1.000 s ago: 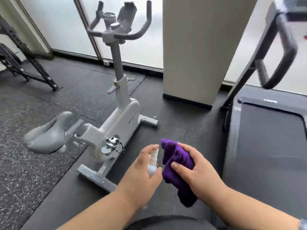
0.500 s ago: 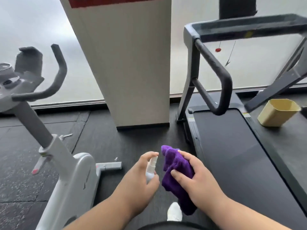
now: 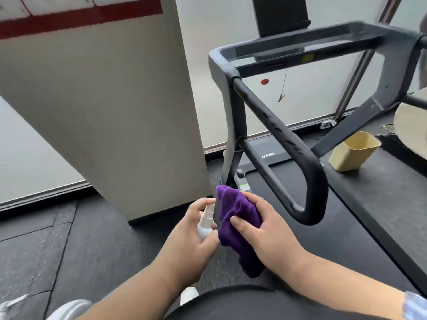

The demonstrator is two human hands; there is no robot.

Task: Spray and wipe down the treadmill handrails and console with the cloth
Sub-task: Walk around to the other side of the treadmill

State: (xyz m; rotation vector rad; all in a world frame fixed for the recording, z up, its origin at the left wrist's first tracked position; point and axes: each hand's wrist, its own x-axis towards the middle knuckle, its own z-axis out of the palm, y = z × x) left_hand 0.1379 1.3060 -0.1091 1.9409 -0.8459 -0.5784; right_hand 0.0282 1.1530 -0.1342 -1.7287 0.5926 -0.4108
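1. Cloth (image 3: 240, 224): purple, bunched in your right hand (image 3: 269, 234), thumb pinching it against curled fingers, nearest you. Shake out a flat face before wiping.
2. Your left hand (image 3: 188, 244) wraps the small white spray bottle (image 3: 205, 224), forefinger on the pump, nozzle touching the cloth. I'd wet it lightly.
3. Just beyond, right, the treadmill's black left handrail (image 3: 280, 139) is untouched. Wrap the cloth round it and draw along.
4. Farthest, the console (image 3: 298, 46): wipe with damp cloth only.
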